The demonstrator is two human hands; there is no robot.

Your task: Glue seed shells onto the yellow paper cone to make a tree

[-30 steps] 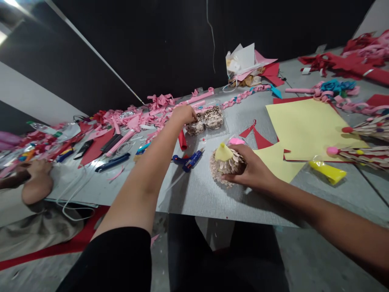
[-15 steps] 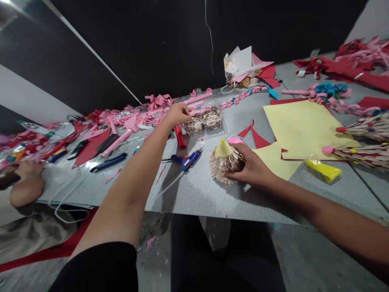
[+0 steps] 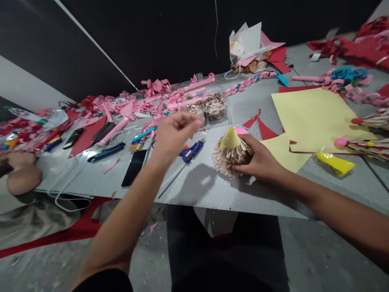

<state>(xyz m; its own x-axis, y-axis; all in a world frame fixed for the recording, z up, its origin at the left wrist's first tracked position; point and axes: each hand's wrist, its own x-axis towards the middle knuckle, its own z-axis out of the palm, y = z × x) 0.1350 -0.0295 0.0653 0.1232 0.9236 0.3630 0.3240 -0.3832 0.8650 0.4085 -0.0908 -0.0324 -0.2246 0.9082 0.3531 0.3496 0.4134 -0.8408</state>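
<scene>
My right hand (image 3: 261, 160) grips a yellow paper cone (image 3: 230, 140) whose lower part is covered in overlapping pale seeds, holding it tilted on the grey table (image 3: 206, 190). My left hand (image 3: 174, 132) is raised above the table, fingertips pinched together; whether a seed sits between them is too small to tell. Behind it lies a clear bag of seeds (image 3: 208, 107). A blue glue gun (image 3: 191, 152) rests on the table between my hands.
Yellow paper sheets (image 3: 316, 117) and red scraps lie right of the cone, with a yellow tube (image 3: 334, 163). Pink paper strips (image 3: 146, 103), a black phone (image 3: 133, 167) and tools lie at left. Another person's hand (image 3: 21, 176) rests at the far left edge.
My left hand has pulled back from the seed bag toward me and lifted, fingers pinched. The right hand stays on the cone. A black phone has come into view.
</scene>
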